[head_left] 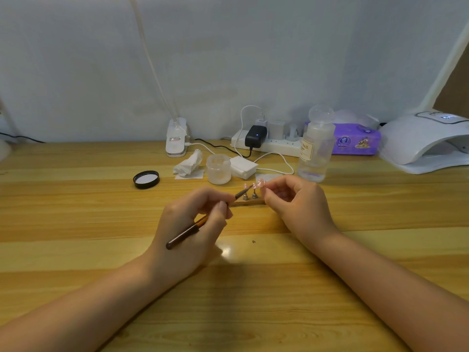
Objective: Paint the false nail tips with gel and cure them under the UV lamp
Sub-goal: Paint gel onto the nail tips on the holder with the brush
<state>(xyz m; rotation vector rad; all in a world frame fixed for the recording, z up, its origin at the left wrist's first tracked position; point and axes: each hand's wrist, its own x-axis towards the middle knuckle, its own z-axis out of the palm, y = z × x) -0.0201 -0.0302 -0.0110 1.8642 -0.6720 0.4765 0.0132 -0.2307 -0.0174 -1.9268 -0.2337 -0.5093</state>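
Observation:
My left hand grips a dark-handled gel brush, its tip reaching the pink false nail tips. These tips stand on small metal holders set on a wooden strip at the table's middle. My right hand pinches one nail tip at the right end of the row. An open frosted gel jar stands just behind, its black lid lying to the left. The white UV lamp sits at the far right.
A clear liquid bottle stands behind my right hand. White wipes, a crumpled tissue, a power strip with cables, a purple tissue pack and a clip lamp base line the wall side of the wooden table.

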